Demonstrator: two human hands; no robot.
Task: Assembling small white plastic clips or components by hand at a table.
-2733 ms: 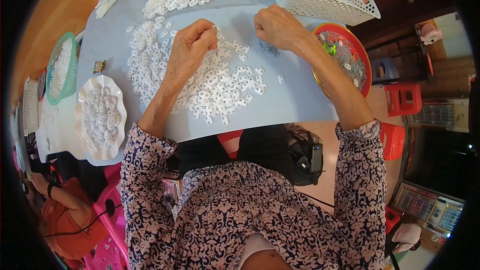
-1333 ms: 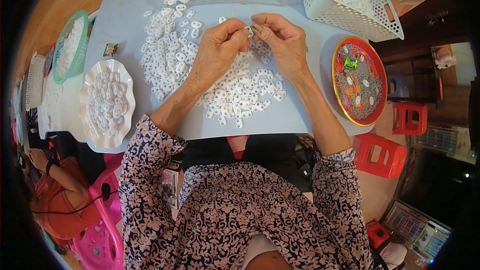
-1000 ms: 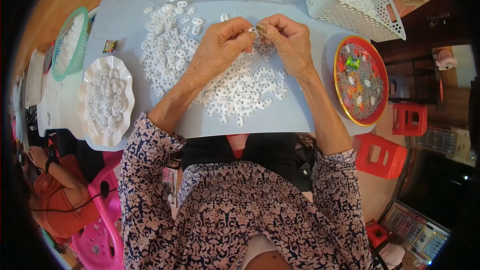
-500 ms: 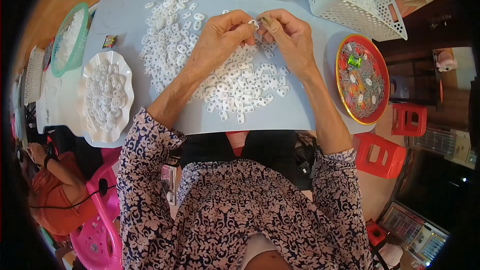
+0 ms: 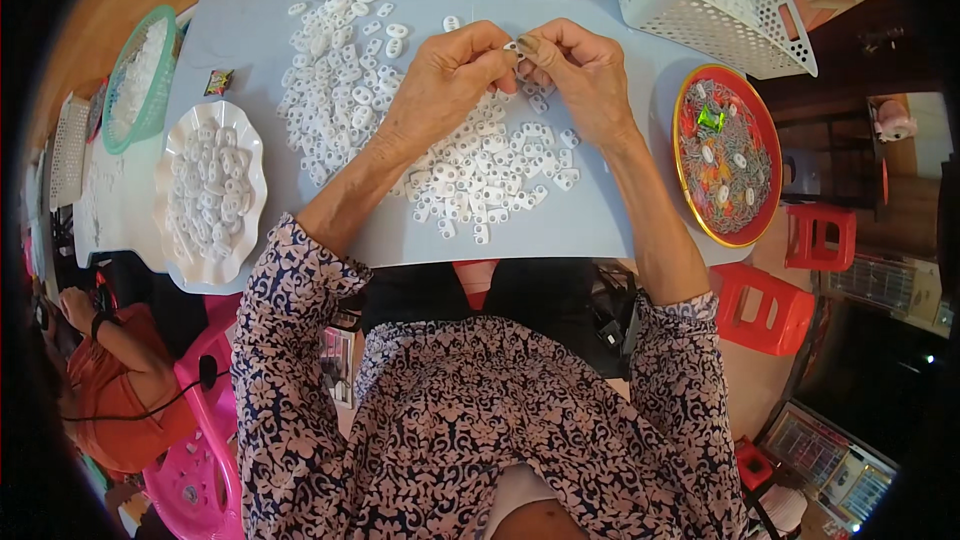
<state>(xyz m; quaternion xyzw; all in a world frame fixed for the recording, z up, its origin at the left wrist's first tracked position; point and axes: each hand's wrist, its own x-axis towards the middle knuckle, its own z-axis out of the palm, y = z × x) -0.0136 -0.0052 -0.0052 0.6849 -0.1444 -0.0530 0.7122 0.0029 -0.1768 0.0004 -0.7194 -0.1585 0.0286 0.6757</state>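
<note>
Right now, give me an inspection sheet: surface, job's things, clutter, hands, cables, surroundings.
Surface: pale blue table, partly covered.
Job's things: loose white pieces; more in scalloped dish and perforated basket; grey bits in red bowl.
Clutter: small wrapped packet beyond the dish; green wrapper in the bowl.
Hands: left hand and right hand meet, fingers on one white piece.
Cables: black cable, lower left.
Surroundings: red stools right; co-worker's hand left.

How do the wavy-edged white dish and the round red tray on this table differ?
The wavy-edged white dish has a scalloped rim; the round red tray has a smooth gold one. The dish, on the left, holds white pieces; the tray, on the right, holds mostly thin gray bits. Both contain some white pieces.
</note>
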